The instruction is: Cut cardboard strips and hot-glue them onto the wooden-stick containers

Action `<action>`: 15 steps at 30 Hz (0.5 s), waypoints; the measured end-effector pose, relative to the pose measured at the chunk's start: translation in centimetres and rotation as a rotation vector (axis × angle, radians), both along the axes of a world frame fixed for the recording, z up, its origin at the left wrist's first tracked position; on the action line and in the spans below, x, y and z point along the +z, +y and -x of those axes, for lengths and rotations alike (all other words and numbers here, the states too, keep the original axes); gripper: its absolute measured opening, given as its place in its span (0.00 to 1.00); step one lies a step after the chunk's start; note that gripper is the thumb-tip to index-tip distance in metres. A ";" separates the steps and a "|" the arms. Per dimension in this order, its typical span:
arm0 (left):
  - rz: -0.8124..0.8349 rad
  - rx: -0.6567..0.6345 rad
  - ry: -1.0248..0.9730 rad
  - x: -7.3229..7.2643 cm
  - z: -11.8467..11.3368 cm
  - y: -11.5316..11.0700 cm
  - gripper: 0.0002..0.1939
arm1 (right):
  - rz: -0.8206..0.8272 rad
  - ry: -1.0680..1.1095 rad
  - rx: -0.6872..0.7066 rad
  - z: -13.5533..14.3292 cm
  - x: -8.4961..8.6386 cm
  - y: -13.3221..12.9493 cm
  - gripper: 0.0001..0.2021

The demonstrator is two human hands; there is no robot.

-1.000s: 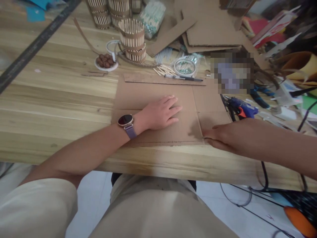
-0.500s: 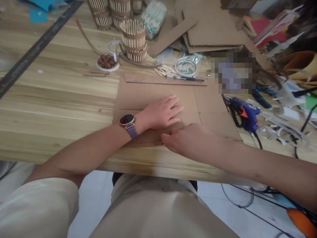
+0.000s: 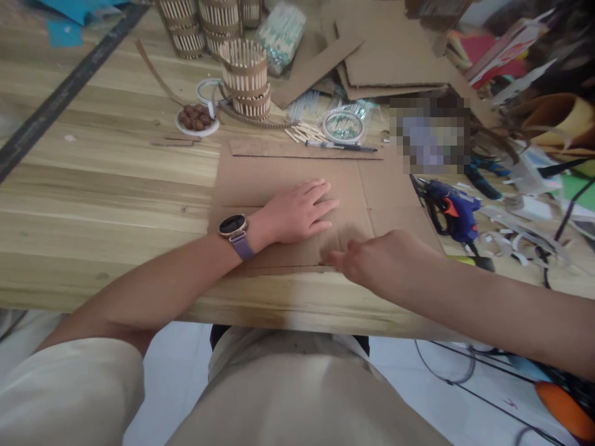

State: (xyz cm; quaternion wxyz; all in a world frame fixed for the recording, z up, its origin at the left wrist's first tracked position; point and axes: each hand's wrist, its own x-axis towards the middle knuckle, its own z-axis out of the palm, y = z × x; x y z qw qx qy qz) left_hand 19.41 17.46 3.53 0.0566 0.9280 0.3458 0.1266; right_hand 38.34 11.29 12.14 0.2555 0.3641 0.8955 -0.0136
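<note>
A flat sheet of brown cardboard (image 3: 288,170) with fold creases lies near the front of the table. My left hand (image 3: 297,214), with a watch on its wrist, rests on the sheet with its fingers spread. To its right, my right hand (image 3: 372,257) is closed near the sheet's front edge, fingertips down at the cardboard. What those fingers hold, if anything, is hidden. A narrow cardboard strip (image 3: 297,150) lies along the sheet's far edge, with a pen (image 3: 341,147) just behind it.
Behind the sheet stand a stick-and-cardboard cylinder (image 3: 246,80), a dish of brown nuts (image 3: 198,118), loose sticks (image 3: 304,132) and a roll of tape (image 3: 343,127). A blue glue gun (image 3: 453,210) lies at right, near pliers (image 3: 486,176). Stacked cardboard (image 3: 390,56) is behind; a long ruler (image 3: 69,87) lies left.
My right hand has slid to the right along the sheet's front edge, away from my left hand. The left hand keeps its place on the cardboard. The view has shifted slightly.
</note>
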 end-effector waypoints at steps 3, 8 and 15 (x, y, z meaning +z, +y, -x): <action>-0.012 0.007 0.008 0.0 0.1 -0.1 0.26 | 0.053 -0.278 0.048 -3.1 0.8 1.0 0.29; -0.034 0.018 -0.001 -0.1 -0.3 -0.2 0.25 | 0.126 -0.090 -0.074 -7.1 1.2 1.7 0.14; 0.029 0.025 0.066 0.7 -0.9 0.1 0.28 | -0.034 0.095 0.015 -6.0 -1.2 0.4 0.20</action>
